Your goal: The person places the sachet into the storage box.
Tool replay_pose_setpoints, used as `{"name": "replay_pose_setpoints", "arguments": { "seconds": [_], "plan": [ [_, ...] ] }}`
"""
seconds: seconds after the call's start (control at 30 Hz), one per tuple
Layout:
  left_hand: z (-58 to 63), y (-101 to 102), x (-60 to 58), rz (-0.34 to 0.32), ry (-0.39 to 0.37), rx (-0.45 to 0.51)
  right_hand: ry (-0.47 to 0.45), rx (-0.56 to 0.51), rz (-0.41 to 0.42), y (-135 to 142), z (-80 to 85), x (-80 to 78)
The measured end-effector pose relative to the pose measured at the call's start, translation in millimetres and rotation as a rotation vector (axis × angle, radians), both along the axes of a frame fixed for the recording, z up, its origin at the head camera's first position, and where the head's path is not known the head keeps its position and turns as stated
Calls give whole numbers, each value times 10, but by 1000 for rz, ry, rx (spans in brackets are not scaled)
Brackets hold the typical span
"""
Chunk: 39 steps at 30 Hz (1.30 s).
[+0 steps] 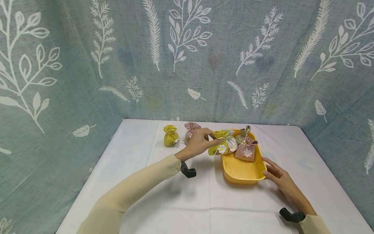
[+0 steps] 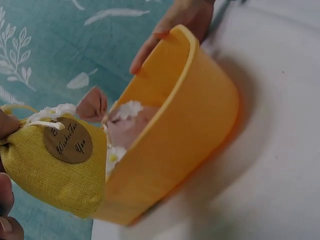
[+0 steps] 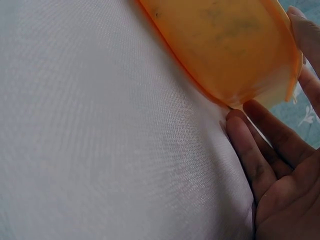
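Note:
My left hand (image 1: 198, 141) pinches a yellow drawstring pouch (image 1: 217, 148) by its gathered top, at the left rim of a yellow plastic bin (image 1: 242, 172). A white daisy is on the pouch's front, and a round brown tag shows in the left wrist view. Inside the bin stand a white pouch (image 1: 232, 143), an olive-brown pouch (image 1: 242, 138) and a pink pouch (image 1: 246, 152) with a white flower. My right hand (image 1: 279, 180) holds the bin's right side, fingers and thumb about the wall and rim (image 3: 295, 60). The bin's far left corner is partly hidden.
Left of the bin, another yellow pouch (image 1: 170, 136) stands on the white-covered table (image 1: 187, 201). Beside it a second pink pouch (image 1: 191, 127) is partly behind my left hand. A leaf-patterned green curtain (image 1: 187, 65) hangs along the table's back and sides.

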<state>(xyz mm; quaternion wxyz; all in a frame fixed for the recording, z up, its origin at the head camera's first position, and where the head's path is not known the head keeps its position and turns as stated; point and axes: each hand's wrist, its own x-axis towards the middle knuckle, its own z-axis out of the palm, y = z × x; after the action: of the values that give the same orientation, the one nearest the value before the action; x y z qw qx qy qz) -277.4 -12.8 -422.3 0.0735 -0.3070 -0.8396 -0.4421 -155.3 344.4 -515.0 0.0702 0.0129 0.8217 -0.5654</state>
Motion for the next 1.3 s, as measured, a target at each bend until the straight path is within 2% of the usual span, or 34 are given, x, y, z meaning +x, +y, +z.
{"name": "replay_pose_setpoints", "arguments": {
  "seconds": [0.1, 0.47, 0.73, 1.03, 1.3],
  "plan": [
    [14, 128, 14, -41, -17, 29, 2, 2, -5, 18, -4, 5],
    [-29, 459, 11, -89, -15, 45, -7, 6, -12, 14, -29, 19],
    [-161, 614, 6, -89, -32, 45, 1, 2, -14, 23, -47, -8],
    [-328, 696, -15, -99, -58, -17, 14, 7, -14, 35, -75, -10],
    [-472, 706, -46, -50, -55, -103, 16, 4, -10, 36, -78, 1]
  ]
}}
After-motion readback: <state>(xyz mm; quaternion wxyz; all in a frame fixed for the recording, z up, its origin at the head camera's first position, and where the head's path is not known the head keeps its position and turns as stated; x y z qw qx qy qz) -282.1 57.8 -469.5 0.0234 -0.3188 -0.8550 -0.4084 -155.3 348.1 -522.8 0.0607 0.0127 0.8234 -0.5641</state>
